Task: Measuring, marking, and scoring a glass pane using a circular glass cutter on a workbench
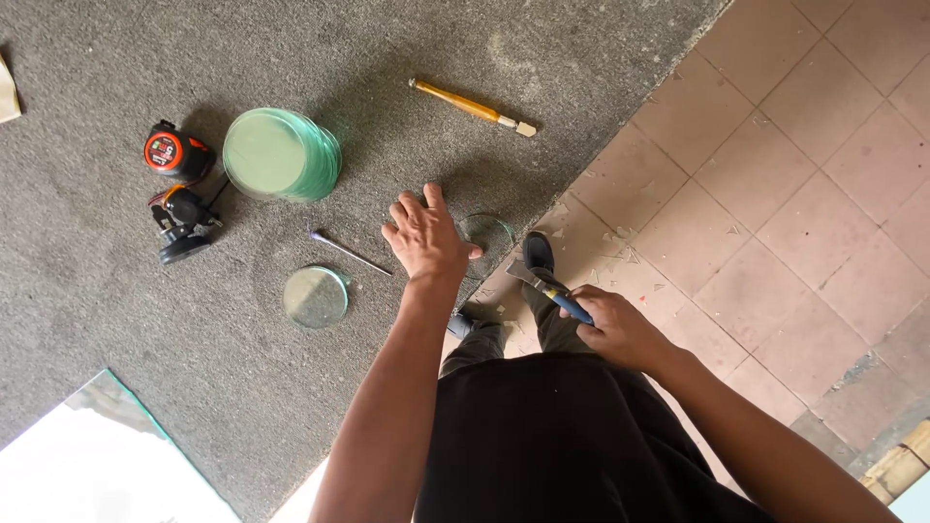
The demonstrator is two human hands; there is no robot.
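Note:
My left hand (pixel 424 235) lies flat, fingers apart, on the grey carpeted table, pressing on a clear round glass piece (pixel 492 230) at the table's edge. My right hand (pixel 612 324) is closed around blue-handled pliers (pixel 542 284), whose jaws point toward the glass at the edge. A stack of round greenish glass discs (pixel 281 154) stands to the left, and a single glass disc (pixel 315 296) lies nearer me.
A yellow-handled glass cutter (pixel 472 107) lies further up the table. An orange tape measure (pixel 175 151), a black suction-cup circle cutter (pixel 184 223) and a thin metal rod (pixel 351 253) lie at left. A glass sheet (pixel 107 455) fills the lower left. Glass chips litter the tiled floor (pixel 775 194).

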